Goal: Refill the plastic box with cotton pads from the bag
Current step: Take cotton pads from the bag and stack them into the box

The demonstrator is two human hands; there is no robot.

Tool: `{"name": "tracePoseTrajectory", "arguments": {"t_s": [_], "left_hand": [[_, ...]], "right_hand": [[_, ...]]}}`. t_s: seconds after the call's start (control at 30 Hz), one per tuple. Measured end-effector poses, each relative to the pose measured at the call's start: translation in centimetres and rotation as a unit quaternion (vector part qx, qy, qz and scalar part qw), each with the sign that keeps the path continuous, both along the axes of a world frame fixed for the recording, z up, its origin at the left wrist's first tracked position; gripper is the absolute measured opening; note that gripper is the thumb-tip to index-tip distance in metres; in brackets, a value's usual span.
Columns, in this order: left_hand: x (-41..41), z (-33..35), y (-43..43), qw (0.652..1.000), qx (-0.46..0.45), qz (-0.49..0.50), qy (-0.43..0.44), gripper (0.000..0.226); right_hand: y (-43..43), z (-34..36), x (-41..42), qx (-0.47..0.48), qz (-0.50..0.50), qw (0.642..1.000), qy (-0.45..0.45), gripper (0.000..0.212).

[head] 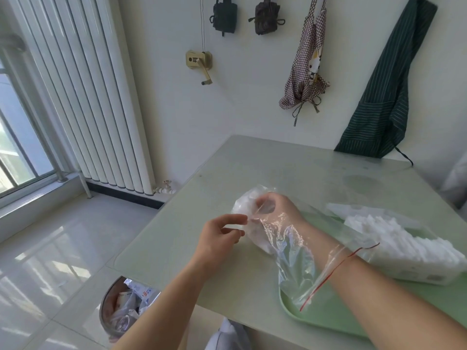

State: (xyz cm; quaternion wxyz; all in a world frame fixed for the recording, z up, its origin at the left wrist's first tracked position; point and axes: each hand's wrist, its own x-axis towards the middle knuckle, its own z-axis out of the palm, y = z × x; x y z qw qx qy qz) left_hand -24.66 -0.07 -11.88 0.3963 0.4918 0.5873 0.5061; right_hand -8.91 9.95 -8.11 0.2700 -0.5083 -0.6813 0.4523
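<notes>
A clear zip bag with a red seal strip lies across the table, its mouth toward me. My right hand is pushed deep inside it, past the wrist, fingers curled around white cotton pads at the bag's far end. My left hand pinches the outside of the bag near that end. To the right, the plastic box stands on a green tray, holding a row of white cotton pads.
The pale green table stands against a white wall with hanging aprons and pouches. A bin with rubbish stands on the floor below the table's near left corner. A white radiator and a window are at left.
</notes>
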Motion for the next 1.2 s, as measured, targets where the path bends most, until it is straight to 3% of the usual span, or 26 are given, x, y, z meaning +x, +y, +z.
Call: {"name": "tracePoseTrajectory", "arguments": {"t_s": [0.23,0.3,0.5,0.67,0.83,0.97,1.07,1.17,1.2], "left_hand": [[-0.1,0.2,-0.2,1.0,0.002,-0.01,0.002,0.043],[-0.1,0.2,-0.2,1.0,0.006,-0.008,-0.006,0.043],[-0.1,0.1,-0.3,0.998,0.016,0.021,-0.065,0.039],[0.1,0.0,-0.1,0.995,0.022,0.053,-0.079,0.038],[0.2,-0.1,-0.1,0.995,0.03,0.055,-0.072,0.038],[0.0,0.0,-0.3,0.998,0.026,0.026,-0.048,0.036],[-0.1,-0.2,-0.2,0.999,0.029,0.003,-0.029,0.035],[-0.2,-0.4,0.0,0.999,0.029,-0.008,-0.017,0.039],[-0.1,-0.5,0.1,0.999,0.031,-0.012,-0.011,0.045]], "right_hand": [[-0.5,0.5,-0.2,0.062,0.048,0.993,-0.09,0.02],[-0.5,0.4,-0.2,0.051,0.035,0.995,-0.078,0.017],[-0.6,0.5,0.1,0.007,-0.043,0.999,-0.002,0.035],[-1.2,1.2,0.7,0.005,-0.055,0.998,0.025,0.033],[-0.3,1.1,1.2,0.013,-0.071,0.997,-0.011,0.031],[-0.6,0.2,0.3,0.012,-0.012,0.998,-0.055,0.022],[-0.8,0.3,0.0,-0.003,0.004,0.997,-0.082,0.029],[-0.9,0.4,0.0,-0.046,-0.05,0.997,-0.029,0.015],[-1.1,0.6,0.1,-0.032,-0.062,0.997,-0.031,0.02]]}}
